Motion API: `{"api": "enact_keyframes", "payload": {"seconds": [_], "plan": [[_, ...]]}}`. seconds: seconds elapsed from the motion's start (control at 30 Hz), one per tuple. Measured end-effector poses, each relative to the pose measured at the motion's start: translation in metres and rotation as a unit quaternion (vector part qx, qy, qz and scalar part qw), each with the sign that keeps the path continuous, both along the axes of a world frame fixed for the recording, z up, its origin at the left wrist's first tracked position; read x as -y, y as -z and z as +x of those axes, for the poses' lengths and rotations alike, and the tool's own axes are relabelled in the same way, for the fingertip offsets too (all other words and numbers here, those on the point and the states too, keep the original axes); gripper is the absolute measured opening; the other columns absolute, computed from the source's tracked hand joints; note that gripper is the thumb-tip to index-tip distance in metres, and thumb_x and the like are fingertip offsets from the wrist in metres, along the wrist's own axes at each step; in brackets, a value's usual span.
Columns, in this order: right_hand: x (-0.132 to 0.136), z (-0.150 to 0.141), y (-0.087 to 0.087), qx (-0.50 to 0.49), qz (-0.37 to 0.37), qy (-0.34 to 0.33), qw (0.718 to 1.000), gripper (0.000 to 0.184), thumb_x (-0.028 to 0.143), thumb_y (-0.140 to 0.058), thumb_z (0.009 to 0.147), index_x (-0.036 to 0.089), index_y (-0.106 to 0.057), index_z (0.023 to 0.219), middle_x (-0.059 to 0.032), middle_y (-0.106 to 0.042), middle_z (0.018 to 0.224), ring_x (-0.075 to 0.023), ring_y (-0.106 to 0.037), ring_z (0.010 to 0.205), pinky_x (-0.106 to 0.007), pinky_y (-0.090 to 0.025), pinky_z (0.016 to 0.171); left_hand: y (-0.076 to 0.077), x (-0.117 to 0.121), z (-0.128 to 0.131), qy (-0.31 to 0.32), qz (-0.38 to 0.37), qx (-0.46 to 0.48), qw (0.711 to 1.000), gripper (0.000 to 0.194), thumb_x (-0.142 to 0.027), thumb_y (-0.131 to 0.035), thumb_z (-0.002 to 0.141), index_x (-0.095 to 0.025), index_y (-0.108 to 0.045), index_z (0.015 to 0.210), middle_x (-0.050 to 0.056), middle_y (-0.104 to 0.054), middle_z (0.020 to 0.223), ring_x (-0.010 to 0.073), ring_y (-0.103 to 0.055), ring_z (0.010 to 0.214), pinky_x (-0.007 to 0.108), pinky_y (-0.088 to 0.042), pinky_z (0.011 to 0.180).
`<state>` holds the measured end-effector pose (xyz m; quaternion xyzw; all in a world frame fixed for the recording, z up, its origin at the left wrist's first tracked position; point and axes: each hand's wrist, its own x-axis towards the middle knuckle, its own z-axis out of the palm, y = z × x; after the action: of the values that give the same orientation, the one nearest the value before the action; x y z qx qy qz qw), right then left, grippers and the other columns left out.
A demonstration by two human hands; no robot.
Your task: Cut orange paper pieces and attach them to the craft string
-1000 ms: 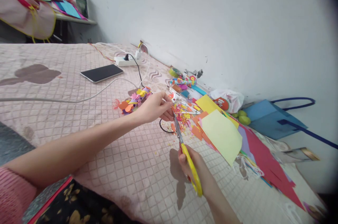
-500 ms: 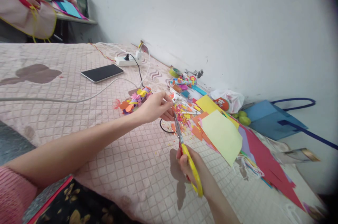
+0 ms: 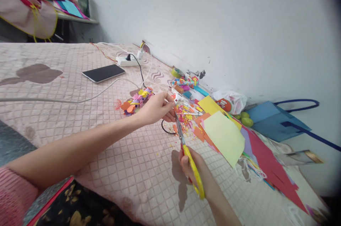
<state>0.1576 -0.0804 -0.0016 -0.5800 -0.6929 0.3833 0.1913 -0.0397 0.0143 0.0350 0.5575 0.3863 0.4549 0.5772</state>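
My right hand [image 3: 195,167] grips a pair of scissors [image 3: 194,169] by its yellow and red handles. The blades look nearly closed and point up toward my left hand [image 3: 160,108]. My left fingers are pinched together right at the blade tips; whatever they hold is too small or hidden to make out. Behind my left wrist lies a colourful paper-flower craft [image 3: 137,101], partly covered by the hand. Beyond the fingertips, small paper scraps [image 3: 186,112] are scattered, with a white glue gun [image 3: 177,94] among the clutter.
A pale yellow sheet [image 3: 223,137] tops a pile of coloured paper, with red sheets [image 3: 274,169] to the right. A blue bag [image 3: 275,119] leans by the wall. A tablet or phone [image 3: 103,73], a power strip [image 3: 129,61] and a grey cable [image 3: 106,89] lie at left.
Almost nothing differs. Both hands and the scissors keep their positions, with the blades perhaps very slightly closer together.
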Motion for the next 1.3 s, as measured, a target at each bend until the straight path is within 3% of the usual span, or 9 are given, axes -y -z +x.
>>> {"api": "enact_keyframes", "payload": {"seconds": [0.3, 0.97, 1.3], "plan": [[0.001, -0.002, -0.002, -0.008, 0.005, 0.002, 1.000, 0.055, 0.074, -0.033, 0.076, 0.020, -0.038, 0.067, 0.0062, -0.035, 0.048, -0.0065, -0.030, 0.039, -0.019, -0.026, 0.034, -0.001, 0.001, 0.000, 0.000, 0.004, 0.000, 1.000, 0.009, -0.019, -0.051, 0.084, -0.016, -0.042, 0.086, 0.004, -0.067, 0.064, 0.0188, -0.069, 0.061, 0.029, -0.057, 0.055], [-0.002, 0.013, 0.019, -0.026, 0.014, -0.020, 0.999, 0.055, 0.072, -0.032, 0.078, 0.019, -0.043, 0.073, 0.0053, -0.035, 0.053, -0.0073, -0.028, 0.043, -0.018, -0.022, 0.036, 0.001, 0.000, -0.002, -0.004, 0.009, 0.008, 1.000, 0.011, -0.021, -0.050, 0.085, -0.016, -0.041, 0.087, 0.005, -0.068, 0.066, 0.0182, -0.069, 0.061, 0.029, -0.057, 0.055], [-0.001, 0.013, 0.018, -0.044, 0.024, -0.032, 0.998, 0.062, 0.079, -0.027, 0.074, 0.019, -0.043, 0.072, 0.0057, -0.034, 0.051, -0.0082, -0.030, 0.043, -0.020, -0.024, 0.038, 0.003, -0.001, -0.002, -0.003, 0.015, 0.021, 1.000, 0.012, -0.022, -0.051, 0.084, -0.017, -0.040, 0.085, 0.004, -0.068, 0.064, 0.0181, -0.069, 0.059, 0.027, -0.056, 0.052]]}}
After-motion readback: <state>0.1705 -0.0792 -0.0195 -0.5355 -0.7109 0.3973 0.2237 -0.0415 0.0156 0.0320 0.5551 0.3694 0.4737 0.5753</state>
